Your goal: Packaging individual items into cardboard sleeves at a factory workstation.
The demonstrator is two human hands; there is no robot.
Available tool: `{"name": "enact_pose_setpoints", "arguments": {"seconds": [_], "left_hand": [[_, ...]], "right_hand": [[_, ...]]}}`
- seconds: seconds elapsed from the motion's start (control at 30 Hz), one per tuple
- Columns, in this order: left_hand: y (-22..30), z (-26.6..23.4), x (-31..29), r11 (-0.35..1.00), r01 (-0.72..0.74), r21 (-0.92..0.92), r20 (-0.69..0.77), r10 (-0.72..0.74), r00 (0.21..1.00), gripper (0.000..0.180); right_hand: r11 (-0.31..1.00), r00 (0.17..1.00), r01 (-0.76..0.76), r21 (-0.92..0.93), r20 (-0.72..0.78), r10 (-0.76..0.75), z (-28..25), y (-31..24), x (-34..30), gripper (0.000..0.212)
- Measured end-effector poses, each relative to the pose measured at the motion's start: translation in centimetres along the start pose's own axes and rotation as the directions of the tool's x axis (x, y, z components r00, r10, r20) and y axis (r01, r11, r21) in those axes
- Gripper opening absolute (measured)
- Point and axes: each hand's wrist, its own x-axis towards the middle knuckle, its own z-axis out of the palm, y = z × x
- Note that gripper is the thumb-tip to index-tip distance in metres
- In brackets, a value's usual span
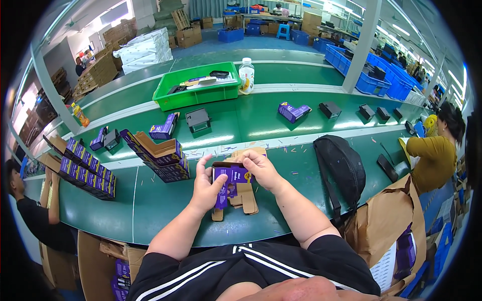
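From where I stand, the left hand (205, 186) has its thumb on the face of a purple carton (234, 175), fingers behind its left side, while the right hand (262, 169) pinches its far right corner; both grips are narrow and hold it. The carton is over a pile of flattened cartons (246, 198) in the middle of the bench (268, 226); I can't tell whether it touches them. Beyond the pile, the bench's far edge is littered with scraps. To the left, just beside the left hand, a stack of purple cartons (168, 165) limits movement. Nearer, open green surface runs from the left forearm toward a row of cartons (88, 173) farther left. On the right, a bare patch separates the right forearm from a black bag (341, 168) reaching the near edge.
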Motion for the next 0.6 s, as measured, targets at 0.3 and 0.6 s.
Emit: {"name": "enact_pose_setpoints", "arguments": {"seconds": [0.3,0.6], "left_hand": [[1.5,0.5,-0.5,0.997,0.028,-0.065,0.127,-0.020,0.992,0.060],[0.8,-1.2,-0.2,0.980,0.150,-0.133,0.162,-0.127,0.979,0.039]], "right_hand": [[0.969,0.975,-0.219,0.112,0.054,0.214,-0.9,-0.9,-0.1,0.021],[0.995,0.977,-0.090,0.033,0.196,0.082,-0.2,-1.2,-0.1,0.023]]}}
